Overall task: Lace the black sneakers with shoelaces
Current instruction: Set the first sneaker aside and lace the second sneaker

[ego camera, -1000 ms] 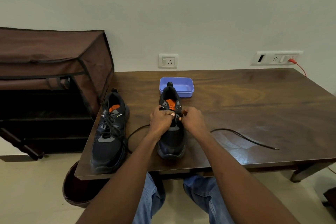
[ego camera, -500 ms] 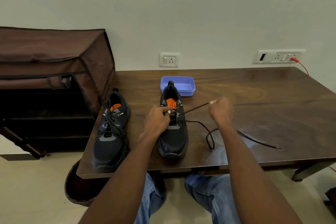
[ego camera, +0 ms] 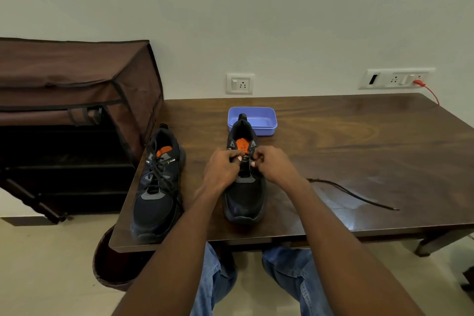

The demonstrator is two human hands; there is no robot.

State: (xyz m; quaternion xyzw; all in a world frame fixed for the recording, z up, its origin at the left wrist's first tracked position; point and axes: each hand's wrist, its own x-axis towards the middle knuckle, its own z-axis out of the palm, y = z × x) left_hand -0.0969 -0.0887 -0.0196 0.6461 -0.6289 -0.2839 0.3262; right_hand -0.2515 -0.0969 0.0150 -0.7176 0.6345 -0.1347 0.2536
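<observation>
Centrally, both hands, left hand and right hand, are pinching the black shoelace over the black orange-tongued sneaker on the dark wooden table; the laced black sneaker is reading "CLYMB".

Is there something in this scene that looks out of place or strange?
Only a little: the left sneaker stands at the table edge, toe near the rim. A loose lace end trails rightwards.

Two black sneakers upright on table, left one laced, shoelace trailing right.
</observation>
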